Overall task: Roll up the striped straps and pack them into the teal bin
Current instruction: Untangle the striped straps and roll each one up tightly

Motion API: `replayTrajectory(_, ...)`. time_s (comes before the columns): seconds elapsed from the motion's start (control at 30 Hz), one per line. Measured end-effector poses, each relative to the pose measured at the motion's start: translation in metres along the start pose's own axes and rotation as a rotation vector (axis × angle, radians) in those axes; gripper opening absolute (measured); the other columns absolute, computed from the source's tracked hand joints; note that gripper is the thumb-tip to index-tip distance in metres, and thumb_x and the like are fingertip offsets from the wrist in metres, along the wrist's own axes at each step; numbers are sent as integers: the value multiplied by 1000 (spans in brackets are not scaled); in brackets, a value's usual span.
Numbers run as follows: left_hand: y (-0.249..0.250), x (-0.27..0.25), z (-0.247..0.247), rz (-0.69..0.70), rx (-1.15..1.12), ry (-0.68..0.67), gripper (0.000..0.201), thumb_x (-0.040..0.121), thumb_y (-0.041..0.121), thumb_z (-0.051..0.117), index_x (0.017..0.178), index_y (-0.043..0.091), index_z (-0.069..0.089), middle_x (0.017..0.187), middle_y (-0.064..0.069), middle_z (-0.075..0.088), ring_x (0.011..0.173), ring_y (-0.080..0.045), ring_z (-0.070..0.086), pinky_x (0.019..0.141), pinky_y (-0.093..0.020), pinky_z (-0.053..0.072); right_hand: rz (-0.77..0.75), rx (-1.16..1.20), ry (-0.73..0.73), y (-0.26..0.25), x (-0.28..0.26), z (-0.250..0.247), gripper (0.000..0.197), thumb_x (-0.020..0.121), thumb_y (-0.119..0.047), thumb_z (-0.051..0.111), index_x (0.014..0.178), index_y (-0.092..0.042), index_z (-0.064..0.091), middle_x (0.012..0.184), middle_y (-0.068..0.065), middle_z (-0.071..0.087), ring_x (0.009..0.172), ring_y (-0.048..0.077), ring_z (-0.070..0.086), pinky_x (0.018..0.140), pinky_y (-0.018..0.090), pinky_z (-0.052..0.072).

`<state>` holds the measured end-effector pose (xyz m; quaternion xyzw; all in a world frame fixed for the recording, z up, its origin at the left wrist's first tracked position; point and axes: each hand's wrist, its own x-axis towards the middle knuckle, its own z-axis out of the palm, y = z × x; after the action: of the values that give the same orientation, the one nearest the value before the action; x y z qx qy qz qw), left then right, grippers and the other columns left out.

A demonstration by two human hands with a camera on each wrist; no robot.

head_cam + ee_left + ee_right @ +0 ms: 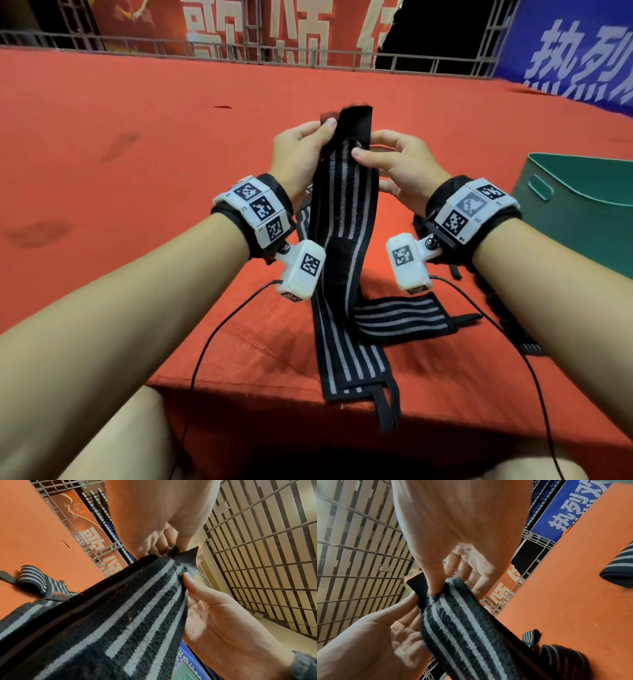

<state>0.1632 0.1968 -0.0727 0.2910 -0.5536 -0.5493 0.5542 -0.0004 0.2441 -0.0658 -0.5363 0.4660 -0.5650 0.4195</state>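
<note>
hands: left hand (301, 150) and right hand (394, 161) pinch top of striped strap (346, 212), frame centre | unrolled; other straps (404, 318) on counter (137, 171) | teal bin (582, 205) right edge, contents unseen

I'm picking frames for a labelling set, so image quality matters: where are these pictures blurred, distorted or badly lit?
Head view: sharp on the striped strap; wide-angle bending curves the far railing, and dark shadow fills the bottom edge. Left wrist view: the palm of the left hand is a soft blur; the weave is crisp. Right wrist view: the right hand is blurred and fills the top.
</note>
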Motion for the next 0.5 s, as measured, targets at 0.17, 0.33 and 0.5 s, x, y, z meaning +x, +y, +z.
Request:
replayTrajectory(0.17,-11,-2,0,-28,-12,40,23,100,16,64,79,9,71,76,-8,69,67,-18,65,62,-27,52,26,30,1,13,-1,-2,15,93,-2,70,107,-7,67,99,10,74,85,17,74,76,32,60)
replayTrajectory(0.33,-11,-1,-3,-52,-31,64,18,102,19,61,95,7,72,85,-9,72,69,-16,67,59,-23,52,37,153,-67,12,-3,-2,17,95,-1,66,111,-9,67,94,6,75,80,16,73,69,27,59)
replayTrajectory(0.5,1,0,4,-53,-32,57,33,101,28,63,101,-4,72,85,-15,68,68,-22,62,58,-27,50,46,118,-75,3,1,5,16,93,-5,71,108,-8,70,100,7,75,82,18,75,73,26,59)
